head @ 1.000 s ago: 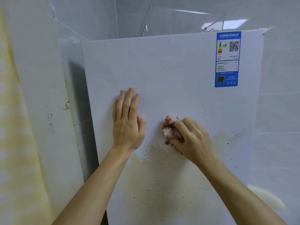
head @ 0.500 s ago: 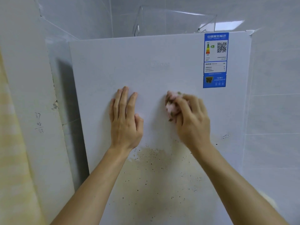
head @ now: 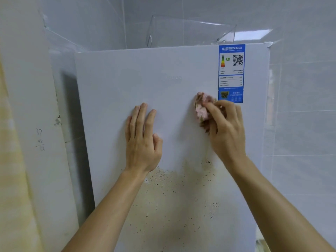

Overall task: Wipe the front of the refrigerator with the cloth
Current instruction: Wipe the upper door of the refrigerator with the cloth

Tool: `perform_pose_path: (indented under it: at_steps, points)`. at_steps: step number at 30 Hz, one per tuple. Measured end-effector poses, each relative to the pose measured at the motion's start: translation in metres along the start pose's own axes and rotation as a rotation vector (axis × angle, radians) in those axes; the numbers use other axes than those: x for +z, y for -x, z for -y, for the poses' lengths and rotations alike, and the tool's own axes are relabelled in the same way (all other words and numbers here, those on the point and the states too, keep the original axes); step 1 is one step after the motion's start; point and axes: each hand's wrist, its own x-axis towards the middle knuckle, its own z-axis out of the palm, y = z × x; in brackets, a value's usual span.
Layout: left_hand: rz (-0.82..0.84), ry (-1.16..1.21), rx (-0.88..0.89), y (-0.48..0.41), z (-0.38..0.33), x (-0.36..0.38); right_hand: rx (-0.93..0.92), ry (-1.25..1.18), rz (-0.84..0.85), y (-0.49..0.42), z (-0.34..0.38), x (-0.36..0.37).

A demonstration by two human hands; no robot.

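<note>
The white refrigerator door (head: 145,79) fills the middle of the view. Its lower half carries a tan smear with dark specks (head: 174,199). My right hand (head: 226,131) grips a crumpled pink cloth (head: 201,108), soiled brown, and presses it on the door just left of the blue label's bottom edge. My left hand (head: 142,140) lies flat on the door with straight fingers, left of the cloth and a little lower.
A blue energy label (head: 231,73) sticks at the door's upper right. A clear plastic container (head: 190,31) stands on top of the refrigerator. A white wall edge with pencil marks (head: 40,140) is close on the left, grey tiles (head: 305,106) on the right.
My right hand has carried the cloth up and to the right, from the edge of the stained patch to beside the blue label. My left hand has stayed flat in place.
</note>
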Motion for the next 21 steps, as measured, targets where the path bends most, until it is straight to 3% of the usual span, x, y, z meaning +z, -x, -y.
perform_pose_path:
  at_steps: [5, 13, 21]
  points:
    - [-0.026, 0.000, -0.032, -0.002, -0.007, 0.003, 0.024, 0.015, -0.025, 0.004, 0.001, 0.008]
    - [-0.051, 0.018, -0.065, -0.002, -0.016, 0.006, -0.173, 0.067, 0.010, 0.090, -0.029, 0.002]
    - [-0.046, 0.031, -0.059, -0.005, -0.023, 0.009, -0.009, 0.014, -0.070, 0.015, -0.048, -0.016]
